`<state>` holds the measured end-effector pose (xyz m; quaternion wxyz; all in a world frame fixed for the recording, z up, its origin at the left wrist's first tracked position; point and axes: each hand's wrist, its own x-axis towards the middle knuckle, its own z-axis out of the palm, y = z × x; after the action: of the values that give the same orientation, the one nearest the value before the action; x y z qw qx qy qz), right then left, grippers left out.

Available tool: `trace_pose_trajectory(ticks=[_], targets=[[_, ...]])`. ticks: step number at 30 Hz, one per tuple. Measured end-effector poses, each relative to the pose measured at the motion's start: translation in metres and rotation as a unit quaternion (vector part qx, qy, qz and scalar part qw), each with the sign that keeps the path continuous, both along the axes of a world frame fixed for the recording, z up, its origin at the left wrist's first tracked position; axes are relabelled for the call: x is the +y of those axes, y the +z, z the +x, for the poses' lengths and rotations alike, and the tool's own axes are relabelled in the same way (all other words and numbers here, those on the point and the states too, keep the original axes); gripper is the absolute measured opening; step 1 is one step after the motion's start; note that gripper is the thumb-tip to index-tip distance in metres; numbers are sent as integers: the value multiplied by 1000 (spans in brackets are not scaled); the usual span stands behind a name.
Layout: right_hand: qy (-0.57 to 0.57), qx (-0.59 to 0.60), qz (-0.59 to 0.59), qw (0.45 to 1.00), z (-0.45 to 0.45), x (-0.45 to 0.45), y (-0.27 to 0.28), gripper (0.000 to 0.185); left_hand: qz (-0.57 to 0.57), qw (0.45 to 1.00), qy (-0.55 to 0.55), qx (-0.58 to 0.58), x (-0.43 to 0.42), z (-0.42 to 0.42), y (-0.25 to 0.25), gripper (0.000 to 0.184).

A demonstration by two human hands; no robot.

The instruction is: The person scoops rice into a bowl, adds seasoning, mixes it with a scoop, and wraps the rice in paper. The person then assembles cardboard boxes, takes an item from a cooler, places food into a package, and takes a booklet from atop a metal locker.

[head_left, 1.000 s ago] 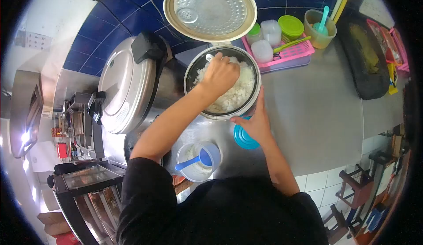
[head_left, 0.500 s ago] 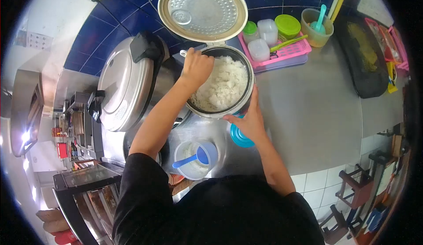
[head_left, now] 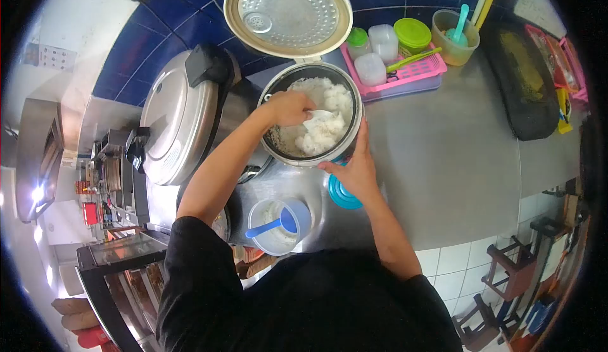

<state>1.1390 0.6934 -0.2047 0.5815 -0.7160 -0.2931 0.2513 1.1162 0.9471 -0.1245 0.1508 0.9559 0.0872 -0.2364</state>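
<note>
A rice cooker (head_left: 276, 154) stands with its lid (head_left: 291, 10) up against the wall, and cooked white rice (head_left: 323, 138) lies inside. My left hand (head_left: 290, 109) is closed around the handle of a white rice paddle (head_left: 313, 121) within the pot. The paddle's blade is partly under a clump of rice. At the cooker's lower right, my right hand (head_left: 356, 169) grips the outer side, thumb near the front rim and fingers along the right wall. Below that hand is a turquoise round lid (head_left: 344, 194).
To the left sits a large steel cooker (head_left: 177, 121). A clear tub (head_left: 297, 233) with a blue scoop (head_left: 265, 228) is nearer me. A pink basket (head_left: 427, 70) with several small containers stands right of the pot, beside a tub (head_left: 457, 51) holding a turquoise spoon.
My left hand has moved down and right, from the pot's upper left edge into the pot. The paddle's blade now shows with rice on it. My right hand stays at the cooker's side.
</note>
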Motion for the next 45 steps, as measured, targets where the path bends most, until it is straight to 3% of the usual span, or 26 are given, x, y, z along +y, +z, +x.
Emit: trace_pose_trajectory(ticks=[2, 4, 5, 7, 17, 20, 22, 24, 25, 27, 30, 33, 41, 43, 45], targets=[[2, 3, 13, 1000, 0, 1, -7, 144, 13, 1000, -4, 3, -2, -2, -6, 26], [0, 10, 13, 1000, -1, 1, -10, 144, -103, 994, -42, 14, 5, -1, -15, 26], [0, 14, 13, 1000, -1, 2, -8, 144, -103, 994, -44, 10, 8, -1, -18, 26], [-33, -68, -11, 997, -5, 1, 1, 140, -166, 985, -3, 41, 14, -4, -23, 27], [-22, -44, -9, 999, -5, 3, 4, 138, -229, 968, 61, 86, 20, -11, -10, 29], [-38, -80, -22, 996, -15, -3, 11, 127, -249, 962, 47, 97, 26, -12, -14, 26], [-135, -195, -121, 964, -39, -21, 26, 107, -232, 963, 69, 120, 25, -13, -5, 23], [-21, -225, -20, 974, -71, -46, 15, 83, -240, 962, 85, 101, 31, -17, -5, 22], [-17, -226, -24, 974, -82, -50, 14, 83, -248, 960, 97, 85, 31, -19, -7, 21], [296, -161, -177, 925, -108, -49, 35, 76, -234, 966, 79, 75, 23, -18, -5, 21], [361, -87, -269, 889, -125, -40, 19, 68, -223, 971, 74, 38, 20, -21, -5, 21], [325, -76, -204, 920, -139, -43, -10, 62, -245, 961, 125, 26, 28, -28, 1, 21], [222, -177, -226, 932, -97, -63, -12, 58, -303, 911, 270, -74, 26, -54, 20, 23], [166, -201, -226, 939, -81, -76, -15, 56, -296, 907, 285, -88, 27, -57, 17, 39], [141, -212, -228, 940, -69, -89, -8, 55, -300, 900, 301, -98, 25, -61, 16, 40]])
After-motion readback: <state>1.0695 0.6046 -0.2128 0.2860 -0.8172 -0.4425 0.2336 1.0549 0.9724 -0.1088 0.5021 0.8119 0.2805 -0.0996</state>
